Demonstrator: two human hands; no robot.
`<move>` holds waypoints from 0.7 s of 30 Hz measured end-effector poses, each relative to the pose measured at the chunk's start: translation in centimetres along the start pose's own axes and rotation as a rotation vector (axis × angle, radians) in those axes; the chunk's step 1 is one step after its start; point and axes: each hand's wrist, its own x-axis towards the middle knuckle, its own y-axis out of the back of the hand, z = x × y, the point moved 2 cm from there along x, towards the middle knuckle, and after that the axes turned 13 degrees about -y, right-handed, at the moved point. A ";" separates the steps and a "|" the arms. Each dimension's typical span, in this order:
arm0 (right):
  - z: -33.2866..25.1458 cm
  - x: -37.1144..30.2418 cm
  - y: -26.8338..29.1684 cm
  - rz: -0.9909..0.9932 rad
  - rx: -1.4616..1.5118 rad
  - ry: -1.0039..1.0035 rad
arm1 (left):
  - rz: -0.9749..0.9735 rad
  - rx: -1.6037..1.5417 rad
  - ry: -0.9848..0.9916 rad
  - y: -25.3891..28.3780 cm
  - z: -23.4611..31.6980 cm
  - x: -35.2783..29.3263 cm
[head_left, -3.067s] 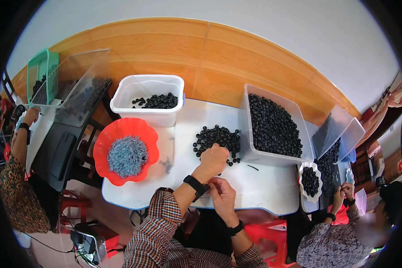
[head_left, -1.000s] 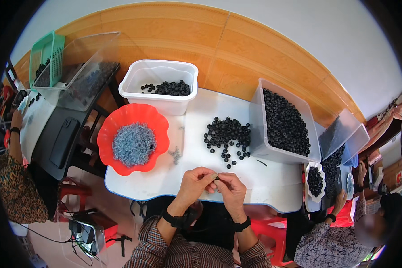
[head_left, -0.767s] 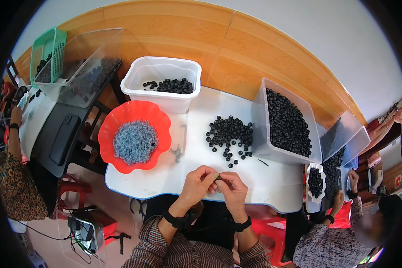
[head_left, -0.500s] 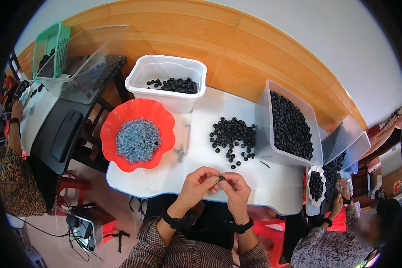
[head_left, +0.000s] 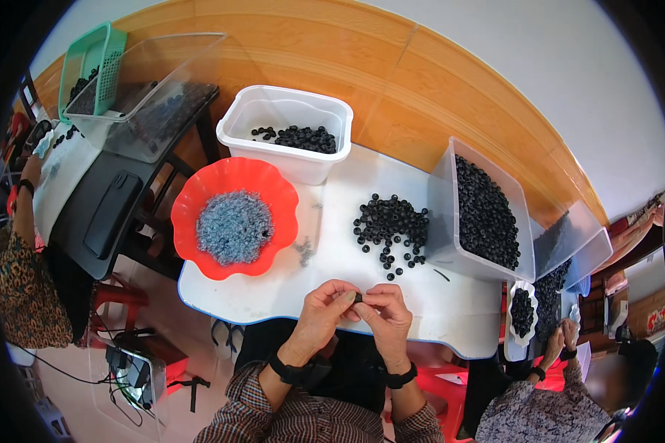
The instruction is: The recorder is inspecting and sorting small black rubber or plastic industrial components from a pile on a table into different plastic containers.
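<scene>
Over the front edge of the white table (head_left: 332, 258), my left hand (head_left: 318, 317) and my right hand (head_left: 388, 321) meet, fingertips pinched together. Between them is a small round black piece (head_left: 358, 297), partly covered by the fingers, so any finer detail is hidden. Beyond my hands lies a loose heap of black bead-like pieces (head_left: 391, 223). To the left stands a red wavy-rimmed bowl (head_left: 185, 214) filled with tiny translucent bluish pieces (head_left: 233, 227).
At the back, a white tub (head_left: 281, 157) has black pieces inside. A clear bin (head_left: 445, 240) full of them stands on the right, near a thin black strip (head_left: 442, 275). Co-workers sit on both sides; a white scalloped dish (head_left: 522, 340) lies by the right one.
My fingers have shifted slightly around the black piece, and it looks turned. The whole view has moved a little. The right co-worker's hands have come together.
</scene>
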 end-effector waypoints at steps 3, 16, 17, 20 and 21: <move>-0.8 0.2 -0.2 0.005 -0.049 -0.002 | 0.008 -0.003 0.001 0.2 0.2 0.0; -2.0 0.7 -0.2 -0.136 -0.225 -0.101 | -0.078 0.292 0.021 0.9 2.2 -0.4; -2.0 0.6 -0.2 -0.139 -0.227 -0.125 | -0.078 0.293 0.021 0.8 2.4 -0.4; -2.3 0.6 -0.4 -0.151 -0.258 -0.130 | -0.062 0.325 0.046 0.6 2.8 -0.5; -2.4 0.7 -0.5 -0.159 -0.288 -0.112 | -0.070 0.342 0.033 0.8 2.8 -0.5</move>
